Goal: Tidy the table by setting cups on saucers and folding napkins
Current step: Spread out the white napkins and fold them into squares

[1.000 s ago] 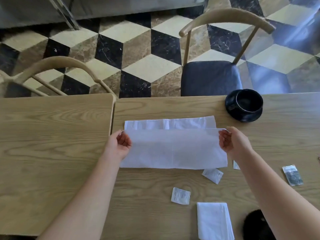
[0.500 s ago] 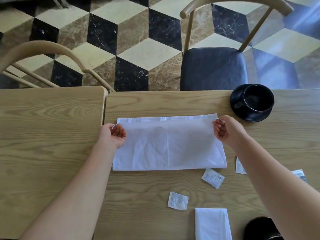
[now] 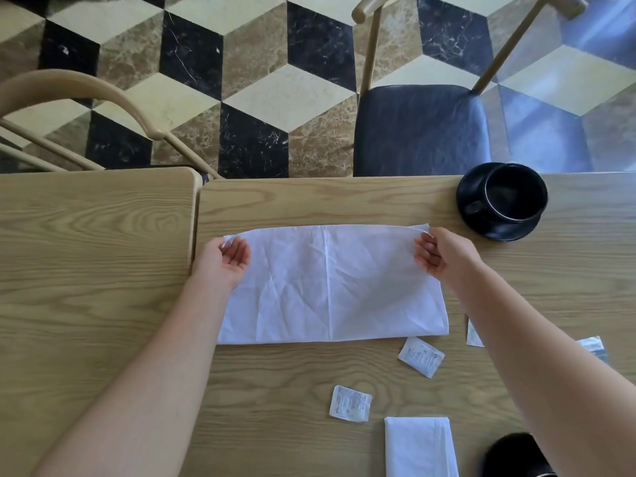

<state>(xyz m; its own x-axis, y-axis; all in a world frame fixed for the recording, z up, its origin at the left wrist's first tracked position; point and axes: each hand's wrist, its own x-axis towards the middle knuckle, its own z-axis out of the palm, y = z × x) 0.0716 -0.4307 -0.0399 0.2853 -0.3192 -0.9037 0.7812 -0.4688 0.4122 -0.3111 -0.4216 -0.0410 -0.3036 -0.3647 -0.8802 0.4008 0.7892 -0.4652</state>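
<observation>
A white napkin point(image 3: 330, 287) lies folded in half on the wooden table point(image 3: 103, 287), its long side running left to right. My left hand point(image 3: 225, 258) pinches the napkin's far left corner. My right hand point(image 3: 444, 256) pinches its far right corner. The top layer's far edge lies level with the layer beneath. A black cup point(image 3: 514, 192) stands on a black saucer point(image 3: 481, 225) at the far right, just beyond my right hand. A second folded white napkin point(image 3: 420, 445) lies near the front edge.
Several small white sachets point(image 3: 421, 356) lie scattered in front of the napkin. A dark round object point(image 3: 512, 456) shows at the bottom right, partly cut off. A seam point(image 3: 194, 218) splits two tabletops. Two chairs point(image 3: 420, 129) stand beyond the far edge.
Both hands carried the napkin's near layer away from me until it covered the strip that showed at the far side. The view tilted down.
</observation>
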